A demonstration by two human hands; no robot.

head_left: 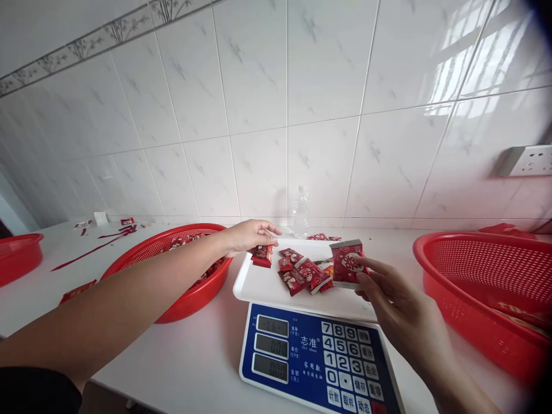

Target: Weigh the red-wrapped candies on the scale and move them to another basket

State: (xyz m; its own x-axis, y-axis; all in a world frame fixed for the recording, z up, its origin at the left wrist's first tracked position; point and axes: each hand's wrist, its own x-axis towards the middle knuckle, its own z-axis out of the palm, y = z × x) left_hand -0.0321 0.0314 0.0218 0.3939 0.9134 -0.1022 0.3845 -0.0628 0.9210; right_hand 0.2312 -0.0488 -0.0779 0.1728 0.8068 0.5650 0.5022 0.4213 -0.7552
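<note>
My left hand (252,236) pinches a small red packet (261,255) over the left end of the white scale tray (252,282). In my right hand (386,287) is a larger red packet (346,261) with a white print and silvery crimped edges, held upright between thumb and fingers above the right part of the tray. Several red packets (308,275) lie in a loose pile on the tray between my hands. In front of the tray is the scale's blue panel (313,356) with three displays and a number pad.
A red basket (194,305) of packets stands left, partly behind my left forearm. Another red basket (483,333) stands right, a third (21,261) at the far left. A clear bottle (301,213) stands by the tiled wall. Red ribbon (92,253) lies on the table.
</note>
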